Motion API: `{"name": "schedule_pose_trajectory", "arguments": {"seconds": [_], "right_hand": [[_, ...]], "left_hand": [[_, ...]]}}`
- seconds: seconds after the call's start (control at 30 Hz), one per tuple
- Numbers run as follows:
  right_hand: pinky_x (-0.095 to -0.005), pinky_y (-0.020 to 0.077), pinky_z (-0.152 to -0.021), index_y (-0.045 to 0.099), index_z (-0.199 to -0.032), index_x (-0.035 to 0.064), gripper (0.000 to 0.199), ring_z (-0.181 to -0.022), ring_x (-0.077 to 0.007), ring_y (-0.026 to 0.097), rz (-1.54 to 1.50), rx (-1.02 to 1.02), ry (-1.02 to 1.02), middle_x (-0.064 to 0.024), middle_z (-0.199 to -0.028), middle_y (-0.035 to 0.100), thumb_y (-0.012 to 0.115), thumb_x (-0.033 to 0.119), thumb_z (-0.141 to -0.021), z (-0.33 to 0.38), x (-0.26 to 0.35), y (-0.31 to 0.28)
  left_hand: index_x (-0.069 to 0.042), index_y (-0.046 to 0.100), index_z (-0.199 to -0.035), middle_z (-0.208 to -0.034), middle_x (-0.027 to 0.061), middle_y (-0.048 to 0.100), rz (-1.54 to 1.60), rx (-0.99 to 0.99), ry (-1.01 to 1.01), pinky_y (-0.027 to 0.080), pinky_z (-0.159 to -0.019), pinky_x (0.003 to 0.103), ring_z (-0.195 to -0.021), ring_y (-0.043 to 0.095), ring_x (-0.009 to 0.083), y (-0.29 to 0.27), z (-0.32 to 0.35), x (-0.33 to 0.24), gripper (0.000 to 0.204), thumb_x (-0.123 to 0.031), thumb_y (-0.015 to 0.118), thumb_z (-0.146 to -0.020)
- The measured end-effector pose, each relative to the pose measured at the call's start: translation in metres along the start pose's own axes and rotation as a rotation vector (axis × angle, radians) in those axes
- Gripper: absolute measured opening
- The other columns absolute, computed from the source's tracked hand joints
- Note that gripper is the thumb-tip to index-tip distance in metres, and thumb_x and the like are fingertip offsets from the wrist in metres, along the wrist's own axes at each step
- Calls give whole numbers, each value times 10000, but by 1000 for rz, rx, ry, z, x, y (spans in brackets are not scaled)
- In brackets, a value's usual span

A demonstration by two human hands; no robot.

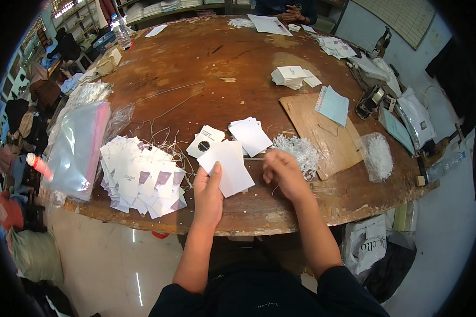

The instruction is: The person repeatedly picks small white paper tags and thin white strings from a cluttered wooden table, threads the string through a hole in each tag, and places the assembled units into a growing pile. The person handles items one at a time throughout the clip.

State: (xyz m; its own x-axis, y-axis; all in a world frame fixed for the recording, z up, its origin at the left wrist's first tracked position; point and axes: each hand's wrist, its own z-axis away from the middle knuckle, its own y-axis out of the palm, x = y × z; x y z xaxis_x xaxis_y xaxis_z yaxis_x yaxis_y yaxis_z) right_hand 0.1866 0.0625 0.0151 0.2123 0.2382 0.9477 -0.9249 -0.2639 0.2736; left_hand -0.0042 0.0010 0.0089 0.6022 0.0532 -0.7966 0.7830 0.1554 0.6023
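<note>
My left hand [209,196] grips blank white cards [228,171], thumb on top, above the near part of the wooden table. To its right, my right hand [286,173] has its fingers curled together. A thin pale line runs from the cards' edge towards those fingertips; what they pinch is too small to make out. Behind the held cards lie a printed card stack with a black round mark [203,145] and a pile of blank white cards [250,136]. White string fasteners [299,153] lie heaped beside my right hand. Left of my left hand spreads a heap of strung hang tags [143,177].
Clear plastic bags [76,150] lie at the table's left edge. A wooden board [322,132] bears a light blue card [333,105]; beside it is a bag of white fasteners [376,157]. Farther back stand card stacks [290,76]. Another person's hands [291,14] are at the far edge.
</note>
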Motion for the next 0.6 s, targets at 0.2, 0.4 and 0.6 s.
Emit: {"name": "schedule_pose_trajectory", "arguments": {"seconds": [0.2,0.4,0.6], "right_hand": [[-281,447,-587,533,-785,97,232,-706,-146,563,-592,7,-420,-16,-796,597,621,154,-992,-6,14,-4],[-209,392,-556,624,-982,47,24,-656,-61,510,43,-61,-328,-19,-874,666,635,69,-983,-3,4,33],[-223,439,-584,660,-1021,5,73,-694,-55,551,368,-212,-448,-24,-848,700,631,67,-994,-5,-5,52]], "left_hand": [[29,572,-1303,-1185,82,666,-378,-31,117,503,-892,295,-1030,623,111,0,-2,7,373,-260,536,-1070],[33,595,-1281,-1110,78,684,-492,-34,196,498,-857,286,-973,613,99,-1,0,16,347,-234,531,-1069],[40,626,-1224,-1005,55,690,-559,-58,250,487,-783,274,-872,587,86,-4,2,18,310,-211,549,-1059]]}}
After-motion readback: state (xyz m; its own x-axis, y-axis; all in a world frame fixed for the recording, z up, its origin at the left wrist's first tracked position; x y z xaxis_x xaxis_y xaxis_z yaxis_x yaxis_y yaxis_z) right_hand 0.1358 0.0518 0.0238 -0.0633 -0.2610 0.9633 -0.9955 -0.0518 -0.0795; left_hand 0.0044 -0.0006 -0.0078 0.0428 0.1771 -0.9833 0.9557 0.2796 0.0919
